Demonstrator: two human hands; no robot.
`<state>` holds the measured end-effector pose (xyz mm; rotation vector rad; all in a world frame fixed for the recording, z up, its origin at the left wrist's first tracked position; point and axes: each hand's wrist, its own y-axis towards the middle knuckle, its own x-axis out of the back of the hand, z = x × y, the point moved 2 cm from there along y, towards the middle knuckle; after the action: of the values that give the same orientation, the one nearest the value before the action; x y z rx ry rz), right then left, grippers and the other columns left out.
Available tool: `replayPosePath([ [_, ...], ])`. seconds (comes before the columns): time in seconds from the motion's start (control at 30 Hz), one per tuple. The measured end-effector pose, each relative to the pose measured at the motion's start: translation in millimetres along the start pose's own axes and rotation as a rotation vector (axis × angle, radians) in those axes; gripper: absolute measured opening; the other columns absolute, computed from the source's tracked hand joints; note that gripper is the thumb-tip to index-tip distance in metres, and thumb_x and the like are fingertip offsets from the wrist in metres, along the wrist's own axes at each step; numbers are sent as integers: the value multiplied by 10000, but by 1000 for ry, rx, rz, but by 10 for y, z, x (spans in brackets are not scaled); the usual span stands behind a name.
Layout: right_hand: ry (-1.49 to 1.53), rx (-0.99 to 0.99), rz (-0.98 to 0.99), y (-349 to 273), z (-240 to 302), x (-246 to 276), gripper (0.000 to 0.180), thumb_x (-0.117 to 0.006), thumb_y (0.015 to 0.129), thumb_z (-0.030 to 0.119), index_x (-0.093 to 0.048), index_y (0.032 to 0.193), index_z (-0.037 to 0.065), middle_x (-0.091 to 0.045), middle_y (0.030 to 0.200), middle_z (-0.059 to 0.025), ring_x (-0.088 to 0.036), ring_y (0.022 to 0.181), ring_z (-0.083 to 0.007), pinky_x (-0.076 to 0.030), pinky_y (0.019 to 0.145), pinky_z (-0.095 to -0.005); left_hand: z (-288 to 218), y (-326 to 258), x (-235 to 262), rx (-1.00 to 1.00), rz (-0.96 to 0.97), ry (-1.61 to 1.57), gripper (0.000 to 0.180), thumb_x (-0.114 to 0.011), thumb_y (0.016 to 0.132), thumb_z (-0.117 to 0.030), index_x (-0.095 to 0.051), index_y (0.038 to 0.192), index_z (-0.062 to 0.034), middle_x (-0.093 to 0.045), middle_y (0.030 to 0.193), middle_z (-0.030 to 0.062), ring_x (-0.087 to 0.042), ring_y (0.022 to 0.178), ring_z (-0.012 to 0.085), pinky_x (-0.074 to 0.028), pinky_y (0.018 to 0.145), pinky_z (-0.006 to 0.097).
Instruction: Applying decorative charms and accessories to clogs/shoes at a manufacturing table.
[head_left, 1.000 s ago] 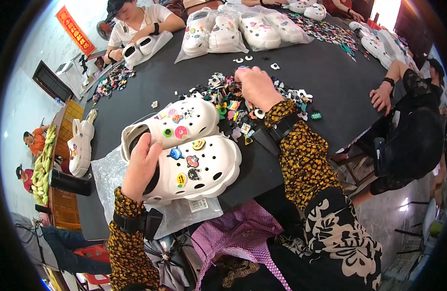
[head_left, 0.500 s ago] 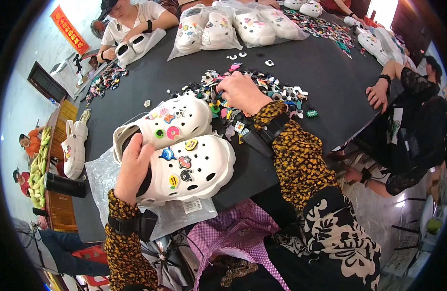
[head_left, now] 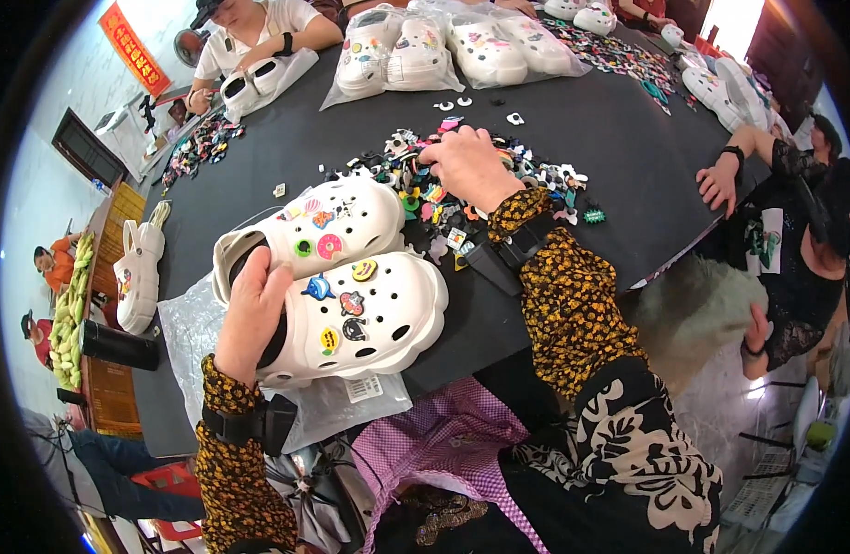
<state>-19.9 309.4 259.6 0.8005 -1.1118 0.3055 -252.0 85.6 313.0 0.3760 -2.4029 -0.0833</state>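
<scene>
A pair of white clogs (head_left: 402,309) lies side by side on a clear plastic bag (head_left: 190,319) in front of me, toes pointing right. Colourful shoe charms, among them a pink doughnut (head_left: 329,246) and a blue dolphin-like one (head_left: 318,287), sit in their holes. My left hand (head_left: 250,309) grips the clogs at the heel end, its fingers reaching into the openings. Past the toes, my right hand (head_left: 476,168) is down in a heap of loose shoe charms (head_left: 550,175), fingers bent and close together. Their tips are partly hidden, and anything between them cannot be made out.
Bagged white clogs (head_left: 393,55) stand at the table's far side. Another pair (head_left: 139,277) and a black cylinder (head_left: 119,346) are at the left. Further charm heaps (head_left: 203,143) lie around. A co-worker's hand (head_left: 717,189) rests on the right table edge.
My right hand has shifted slightly right and up within the charm heap. My left hand and the clogs stay put. At the right, a co-worker now has a translucent bag below the table edge.
</scene>
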Motion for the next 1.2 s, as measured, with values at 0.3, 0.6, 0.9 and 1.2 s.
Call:
replayPosePath([
  [0.3,66,-42,8,68,-35,-121,165,-627,795,227,-720,878,119,-673,882,-101,-594,909,-310,-441,829,-429,1,-9,-23,-1,2,-17,164,-503,896,-134,-458,857,20,-471,730,87,-420,709,137,-403,656,297],
  [0.6,652,-144,-70,132,-228,-153,192,-631,767,151,-705,889,23,-684,784,-127,-654,737,-243,-502,707,-334,0,-19,-19,-6,0,-32,168,-506,897,-136,-455,865,20,-449,723,82,-406,699,139,-396,646,296],
  [0.9,1023,-138,-40,77,296,178,187,-616,789,96,-687,913,-25,-703,787,-108,-645,701,-127,-501,661,-266,112,27,-38,-50,-17,18,175,-517,886,-129,-438,819,11,-429,699,87,-410,678,146,-389,625,319],
  [1.2,735,176,-158,88,986,374,133,-597,808,150,-695,816,61,-686,776,-104,-629,696,-284,-455,726,-405,-12,29,-48,-29,-8,27,195,-529,867,-133,-447,809,34,-472,679,142,-449,638,173,-403,601,335],
])
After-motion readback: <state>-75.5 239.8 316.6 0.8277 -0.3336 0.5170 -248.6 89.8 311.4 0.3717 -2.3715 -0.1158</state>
